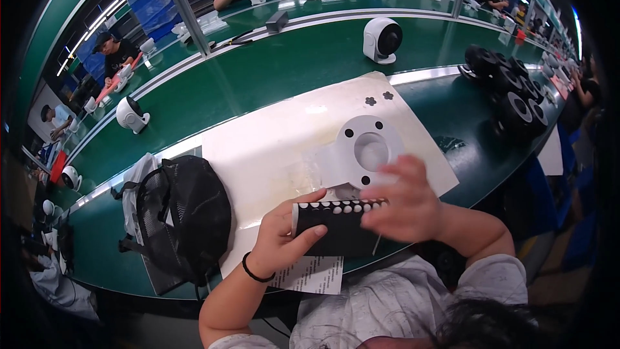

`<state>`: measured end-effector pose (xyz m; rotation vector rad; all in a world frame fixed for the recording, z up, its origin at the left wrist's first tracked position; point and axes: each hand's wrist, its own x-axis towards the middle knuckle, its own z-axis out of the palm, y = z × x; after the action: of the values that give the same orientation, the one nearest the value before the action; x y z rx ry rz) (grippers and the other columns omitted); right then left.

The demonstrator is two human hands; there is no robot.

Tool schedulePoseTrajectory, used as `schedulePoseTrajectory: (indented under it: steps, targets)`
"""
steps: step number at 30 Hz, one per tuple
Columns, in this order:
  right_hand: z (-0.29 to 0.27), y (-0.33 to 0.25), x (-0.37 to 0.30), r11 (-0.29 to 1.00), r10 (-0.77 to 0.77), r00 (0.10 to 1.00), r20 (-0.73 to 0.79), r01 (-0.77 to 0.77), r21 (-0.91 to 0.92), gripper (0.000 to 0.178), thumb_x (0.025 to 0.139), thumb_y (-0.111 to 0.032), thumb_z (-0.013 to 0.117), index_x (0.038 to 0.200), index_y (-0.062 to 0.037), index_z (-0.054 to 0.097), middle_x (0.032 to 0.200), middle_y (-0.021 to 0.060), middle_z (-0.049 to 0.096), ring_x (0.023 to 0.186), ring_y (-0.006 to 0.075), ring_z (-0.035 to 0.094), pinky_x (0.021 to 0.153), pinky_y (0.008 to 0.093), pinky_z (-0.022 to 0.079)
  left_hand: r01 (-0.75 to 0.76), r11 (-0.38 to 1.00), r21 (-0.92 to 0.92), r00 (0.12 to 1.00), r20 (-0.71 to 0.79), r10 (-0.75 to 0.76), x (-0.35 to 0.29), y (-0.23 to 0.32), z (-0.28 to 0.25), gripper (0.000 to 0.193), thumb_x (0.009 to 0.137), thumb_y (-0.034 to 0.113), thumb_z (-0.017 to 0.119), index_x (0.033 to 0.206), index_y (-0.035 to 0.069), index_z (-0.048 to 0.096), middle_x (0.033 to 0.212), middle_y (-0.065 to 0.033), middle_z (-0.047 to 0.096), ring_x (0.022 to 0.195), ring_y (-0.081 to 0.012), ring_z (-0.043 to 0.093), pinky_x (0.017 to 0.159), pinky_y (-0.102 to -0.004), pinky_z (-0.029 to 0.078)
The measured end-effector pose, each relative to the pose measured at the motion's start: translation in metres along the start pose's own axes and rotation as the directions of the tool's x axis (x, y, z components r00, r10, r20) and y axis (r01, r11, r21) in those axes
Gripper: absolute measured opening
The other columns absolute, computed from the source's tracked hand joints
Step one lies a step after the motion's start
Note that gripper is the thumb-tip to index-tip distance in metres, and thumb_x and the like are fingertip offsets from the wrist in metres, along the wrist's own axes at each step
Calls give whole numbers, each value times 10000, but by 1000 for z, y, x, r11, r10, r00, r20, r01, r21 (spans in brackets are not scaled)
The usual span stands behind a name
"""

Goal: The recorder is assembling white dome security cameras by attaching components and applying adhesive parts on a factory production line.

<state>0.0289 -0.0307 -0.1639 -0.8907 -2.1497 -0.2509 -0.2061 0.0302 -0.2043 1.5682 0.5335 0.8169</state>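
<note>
My left hand [287,239] is closed round a black sheet of round adhesive pads [339,226], gripping its left end, with the thumb on top. White round spots line the sheet's far edge. Over its right end is my right hand [410,203], its fingers smeared by motion, so I cannot see whether they pinch anything. Just beyond the hands lies a white plastic base part [345,161], with a round recess and black round pads on its face; the right hand covers part of it. Two small black flower-shaped pieces [371,101] lie farther off on the pale board.
A pale board [252,129] covers the green bench. At left rests a black mesh bag [184,213]; a printed paper [320,274] is near my body. White camera-like devices [383,40] stand on the conveyor beyond. Several black round parts [516,100] are piled at right. Other people work across the line.
</note>
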Motion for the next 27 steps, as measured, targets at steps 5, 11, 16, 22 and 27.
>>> schedulePoseTrajectory:
  steps: [5,11,16,22,27]
  targets:
    - [-15,31,-8,872,460,888,-20,-447,198,110,707,-103,701,783,-94,622,1186,95,514,1221,299,366,979,398,317,-49,998,32,999,23,48,1,1,0,191,771,61,627,948,-7,646,1171,-176,550,1029,-243,564,858,-304,434]
    - [-23,40,-13,875,408,900,157,-434,216,135,716,-109,690,823,-99,609,1194,90,503,1236,314,340,996,429,284,13,1000,5,999,35,-13,-1,1,-3,198,781,72,616,961,-6,644,1153,-174,557,1048,-245,556,861,-308,434]
    - [-27,40,-8,980,80,985,153,-49,-194,231,682,-152,704,902,-143,635,1155,18,543,1169,250,432,911,385,344,-5,1000,9,999,45,5,-1,3,-8,200,786,70,611,969,-6,642,1114,-168,576,1059,-244,551,860,-309,435]
    - [-25,27,-4,901,-20,984,175,93,-425,256,688,-144,676,937,-106,627,1141,17,546,1082,214,495,839,361,392,-32,998,50,995,94,28,2,-1,-15,204,799,67,606,977,-30,621,1072,-142,594,955,-192,579,806,-285,453]
    - [-22,33,-1,882,447,885,133,-460,99,286,760,-157,641,1023,-57,587,1065,49,550,987,171,525,814,295,402,51,999,8,991,127,-51,-3,-3,-17,198,812,85,610,968,-36,604,927,-87,623,818,-129,577,718,-252,458]
